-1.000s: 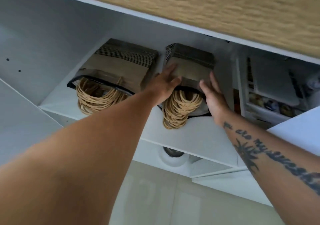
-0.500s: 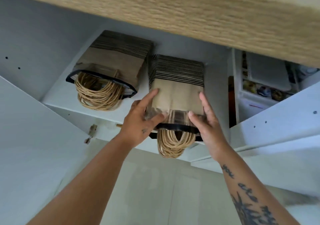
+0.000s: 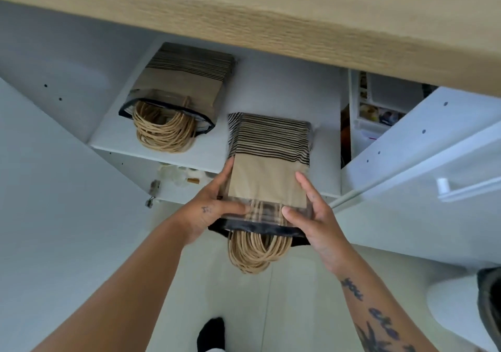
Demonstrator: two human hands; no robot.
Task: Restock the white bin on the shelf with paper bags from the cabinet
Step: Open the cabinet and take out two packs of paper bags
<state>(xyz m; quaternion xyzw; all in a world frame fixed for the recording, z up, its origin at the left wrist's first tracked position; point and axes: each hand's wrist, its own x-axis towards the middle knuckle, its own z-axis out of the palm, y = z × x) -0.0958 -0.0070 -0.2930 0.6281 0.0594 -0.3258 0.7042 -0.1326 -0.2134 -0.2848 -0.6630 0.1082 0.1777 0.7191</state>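
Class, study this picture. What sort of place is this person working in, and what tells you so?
Probably a shop's storage cabinet. A plastic-wrapped pack of paper bags, gripped by the left hand and right hand, overhangs a white shelf; a second pack lies on it; the side panel has peg holes.

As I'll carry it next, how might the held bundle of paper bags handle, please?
The bundle of paper bags looks thick, so probably hefty and fairly stiff. Its clear wrap may be slippery. Dangling twine handles could snag.
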